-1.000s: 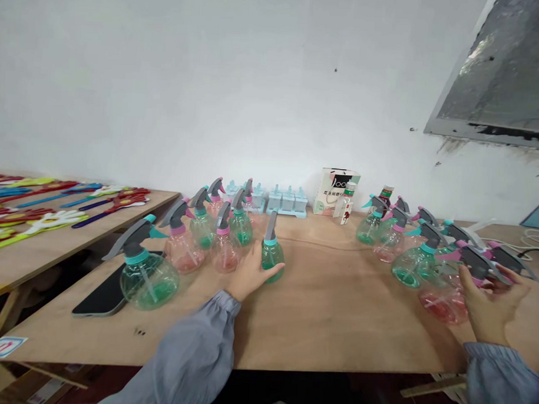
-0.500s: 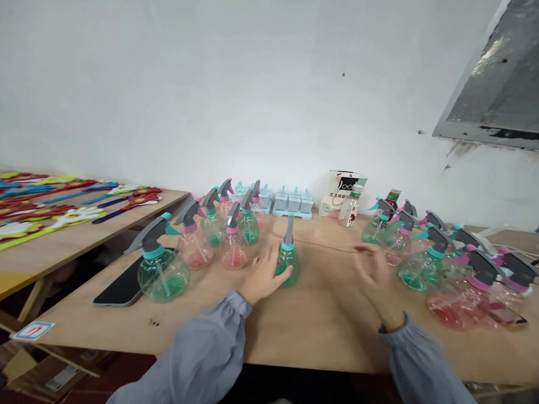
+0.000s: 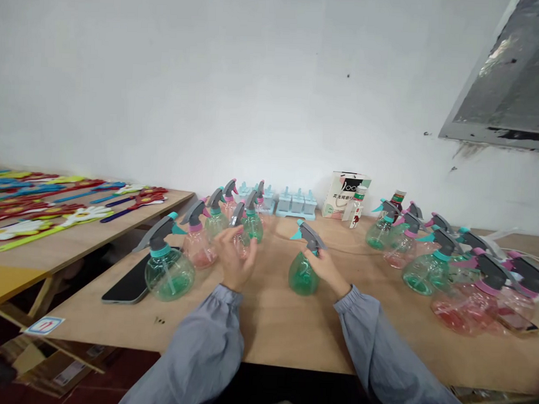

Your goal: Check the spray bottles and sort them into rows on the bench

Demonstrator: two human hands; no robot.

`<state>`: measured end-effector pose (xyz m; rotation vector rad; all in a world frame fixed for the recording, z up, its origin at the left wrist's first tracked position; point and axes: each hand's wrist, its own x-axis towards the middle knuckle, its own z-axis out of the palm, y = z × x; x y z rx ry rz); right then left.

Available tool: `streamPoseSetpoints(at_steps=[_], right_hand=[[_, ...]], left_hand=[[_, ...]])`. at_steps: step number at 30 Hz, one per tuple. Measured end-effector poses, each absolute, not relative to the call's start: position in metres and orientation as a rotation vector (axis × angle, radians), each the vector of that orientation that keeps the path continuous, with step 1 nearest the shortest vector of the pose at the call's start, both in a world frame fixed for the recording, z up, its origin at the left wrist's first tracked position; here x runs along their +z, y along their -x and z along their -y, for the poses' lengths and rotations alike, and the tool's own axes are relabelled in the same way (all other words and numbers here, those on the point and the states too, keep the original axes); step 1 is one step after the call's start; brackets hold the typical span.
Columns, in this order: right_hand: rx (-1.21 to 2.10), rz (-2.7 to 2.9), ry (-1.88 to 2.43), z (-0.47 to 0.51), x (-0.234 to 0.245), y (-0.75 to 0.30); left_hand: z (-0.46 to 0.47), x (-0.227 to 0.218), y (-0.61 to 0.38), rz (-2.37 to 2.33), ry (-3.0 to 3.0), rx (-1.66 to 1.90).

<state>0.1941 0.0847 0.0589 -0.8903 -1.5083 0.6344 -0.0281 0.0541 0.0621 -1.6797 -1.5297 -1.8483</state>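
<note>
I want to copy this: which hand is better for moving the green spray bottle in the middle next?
Probably the right hand: it holds the green spray bottle around its neck. The left hand is half open, apart from that bottle.

Spray bottles [image 3: 303, 277] on table [image 3: 295, 338]

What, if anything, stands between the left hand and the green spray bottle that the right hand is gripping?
Nothing visible: wooden tabletop shows between the left hand and the green spray bottle. A pink-collared bottle stands behind the left hand, not between.
</note>
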Motion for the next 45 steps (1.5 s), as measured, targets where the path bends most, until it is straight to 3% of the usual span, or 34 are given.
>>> streamPoseSetpoints(at_steps=[3, 9, 22, 32, 45], right_hand=[[0.686, 1.563, 0.929, -0.082, 0.067, -0.199], [0.871, 1.855, 0.739, -0.076, 0.086, -0.214], [0.577, 1.531, 0.931, -0.082, 0.061, -0.208], [0.443, 1.42, 0.914, -0.077, 0.061, -0.215], [0.551, 1.47, 0.812, -0.074, 0.069, -0.212]], left_hand=[[-0.067, 0.065, 0.047, 1.669, 1.422, -1.907], [-0.082, 0.051, 0.045, 1.929, 1.838, -1.652], [-0.065, 0.049, 0.019, 1.906, 2.138, -1.316], [-0.077, 0.035, 0.023, 1.707, 2.261, -1.371], [-0.076, 0.038, 0.023, 1.664, 2.286, -1.396]])
